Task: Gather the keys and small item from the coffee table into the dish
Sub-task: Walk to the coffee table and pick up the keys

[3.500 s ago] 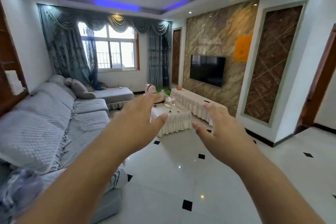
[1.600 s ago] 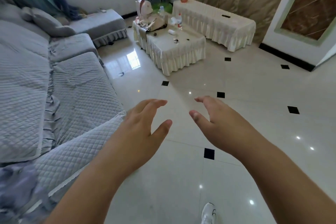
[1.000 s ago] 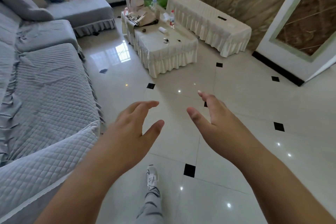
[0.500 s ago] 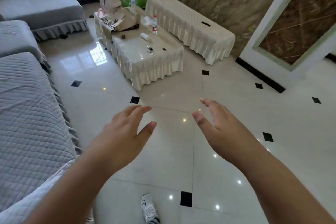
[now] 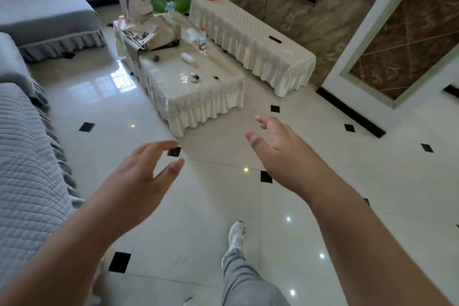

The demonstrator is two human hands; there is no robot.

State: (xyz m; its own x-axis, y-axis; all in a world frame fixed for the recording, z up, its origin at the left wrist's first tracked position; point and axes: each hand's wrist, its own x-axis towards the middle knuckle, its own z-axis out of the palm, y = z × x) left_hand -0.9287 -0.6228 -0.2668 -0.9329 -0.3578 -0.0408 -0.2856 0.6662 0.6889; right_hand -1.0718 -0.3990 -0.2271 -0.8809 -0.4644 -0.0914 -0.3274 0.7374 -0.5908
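Keys [image 5: 195, 77] are seen on the table [image 5: 198, 112] at twelve o'clock, well apart from the hands. Left hand [image 5: 144, 176] and right hand [image 5: 280, 154] are held open, fingers loosely spread, nothing gripped. The approach step is judged under way; next, the table must be reached.

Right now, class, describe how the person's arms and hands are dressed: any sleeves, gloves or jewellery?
The left forearm and right forearm show no sleeve. The left hand and right hand carry no gloves, rings, watch or bands. Below, grey trousers and a white trainer show.
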